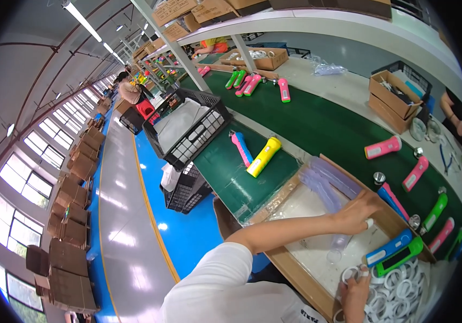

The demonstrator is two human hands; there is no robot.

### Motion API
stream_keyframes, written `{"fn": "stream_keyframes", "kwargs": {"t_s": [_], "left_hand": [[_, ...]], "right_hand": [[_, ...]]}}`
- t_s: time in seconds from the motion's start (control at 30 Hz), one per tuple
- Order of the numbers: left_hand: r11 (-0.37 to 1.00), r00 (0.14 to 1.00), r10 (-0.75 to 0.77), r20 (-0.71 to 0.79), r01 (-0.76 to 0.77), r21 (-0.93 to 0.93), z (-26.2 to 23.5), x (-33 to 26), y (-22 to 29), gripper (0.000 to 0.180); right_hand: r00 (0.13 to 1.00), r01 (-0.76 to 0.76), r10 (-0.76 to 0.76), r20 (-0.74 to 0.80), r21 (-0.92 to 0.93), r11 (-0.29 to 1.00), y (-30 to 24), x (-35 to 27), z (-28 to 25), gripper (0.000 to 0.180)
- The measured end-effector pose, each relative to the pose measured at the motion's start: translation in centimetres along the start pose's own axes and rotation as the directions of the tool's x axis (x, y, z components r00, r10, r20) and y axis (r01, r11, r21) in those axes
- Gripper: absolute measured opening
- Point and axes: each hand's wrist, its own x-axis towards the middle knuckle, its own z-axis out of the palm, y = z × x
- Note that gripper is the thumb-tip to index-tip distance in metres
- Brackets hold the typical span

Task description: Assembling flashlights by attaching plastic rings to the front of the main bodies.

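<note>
Right, I'm looking down at a cardboard tray [295, 272] on the table, and both hands are in it. My left hand [355, 212] is stretched across to the tray's far wall, fingers curled around something small and white; I can't tell what it is, and I can't tell how tightly the hand is closed on it. My right hand [355, 290] is low at the near corner, pinching a white plastic ring [349, 274] from the heap of white rings [397, 293] there.

Risks, as I judge them: the clear plastic sleeves [325, 180] are stacked loose just beside my left wrist, and a drag of the forearm could sweep them off the tray. The blue torch [388, 248] and green torch [400, 258] lie side by side between my two hands, near the ring heap; a careless lift of the right hand could knock them or scatter rings.

Round about: the green conveyor belt [317, 124] runs past the tray, carrying a yellow torch [263, 156], pink torches [382, 147] and more green ones. A black plastic crate [193, 129] stands at the belt's left edge, cardboard boxes on the shelf above, stacked cartons along the windows. Another person's arm shows at the far right.
</note>
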Motion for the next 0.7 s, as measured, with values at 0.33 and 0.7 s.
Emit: {"fn": "stream_keyframes", "kwargs": {"t_s": [0.33, 0.7], "left_hand": [[0.98, 0.971, 0.168, 0.168, -0.184, 0.081, 0.4, 2.3, 0.0, 0.028], [0.997, 0.966, 0.082, 0.246, -0.077, -0.032, 17.1, 21.3, 1.7, 0.033]], "right_hand": [[0.968, 0.063, 0.044, -0.248, 0.404, 0.912, 1.5, 3.0, -3.5, 0.029], [0.89, 0.117, 0.063, -0.452, 0.36, 0.926, 3.3, 0.7, -4.1, 0.022]]}}
